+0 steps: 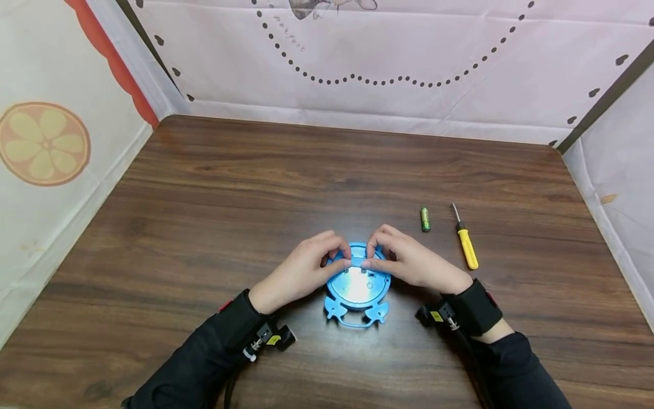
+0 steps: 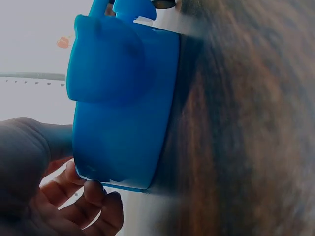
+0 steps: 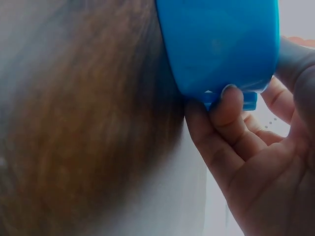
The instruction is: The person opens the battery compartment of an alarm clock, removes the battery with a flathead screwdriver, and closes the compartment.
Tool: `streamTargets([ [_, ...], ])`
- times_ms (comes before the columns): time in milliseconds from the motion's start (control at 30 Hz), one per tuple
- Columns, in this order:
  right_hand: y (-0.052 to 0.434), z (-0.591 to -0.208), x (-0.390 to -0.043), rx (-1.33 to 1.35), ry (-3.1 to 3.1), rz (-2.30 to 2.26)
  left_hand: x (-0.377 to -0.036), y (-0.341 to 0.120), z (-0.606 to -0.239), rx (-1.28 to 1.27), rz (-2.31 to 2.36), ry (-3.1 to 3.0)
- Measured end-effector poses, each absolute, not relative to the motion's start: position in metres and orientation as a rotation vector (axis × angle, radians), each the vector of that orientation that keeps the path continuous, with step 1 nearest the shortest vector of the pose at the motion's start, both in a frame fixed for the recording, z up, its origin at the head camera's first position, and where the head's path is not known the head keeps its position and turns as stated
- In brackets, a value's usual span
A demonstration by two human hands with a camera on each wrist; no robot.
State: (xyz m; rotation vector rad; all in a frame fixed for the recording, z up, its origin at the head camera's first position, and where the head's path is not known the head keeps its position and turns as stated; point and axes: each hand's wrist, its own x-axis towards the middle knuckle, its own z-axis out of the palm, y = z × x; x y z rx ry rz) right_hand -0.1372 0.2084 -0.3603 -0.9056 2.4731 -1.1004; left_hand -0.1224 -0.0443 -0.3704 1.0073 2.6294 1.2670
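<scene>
A round blue alarm clock (image 1: 357,292) lies on the table with its back facing up, its two ear-like parts and curved handle toward me. My left hand (image 1: 311,264) grips its far left rim, thumb on the back and fingers bent over the edge. From the other side my right hand (image 1: 406,258) holds the far right rim in the same way. The left wrist view shows the clock's blue side wall (image 2: 123,123) with curled fingertips at its end. In the right wrist view, fingertips (image 3: 229,105) touch the edge beside a small blue protruding part (image 3: 250,101).
A green battery (image 1: 425,219) stands out on the table beyond my right hand. To its right lies a screwdriver (image 1: 467,247) with a yellow handle, its tip pointing away. White printed cloth (image 1: 357,102) walls the brown wooden table (image 1: 230,187) at the back and sides.
</scene>
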Motion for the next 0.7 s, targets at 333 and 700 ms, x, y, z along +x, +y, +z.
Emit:
streamTargets([
  [333,0.21,-0.354,-0.126,-0.947,2.517,-1.028,-0.115,-0.063,-0.369,1.236,1.056,2.665],
  [700,0.232,-0.35,-0.079,-0.894,2.4,-0.966,-0.108,-0.082,-0.357,1.385,0.768,2.568],
])
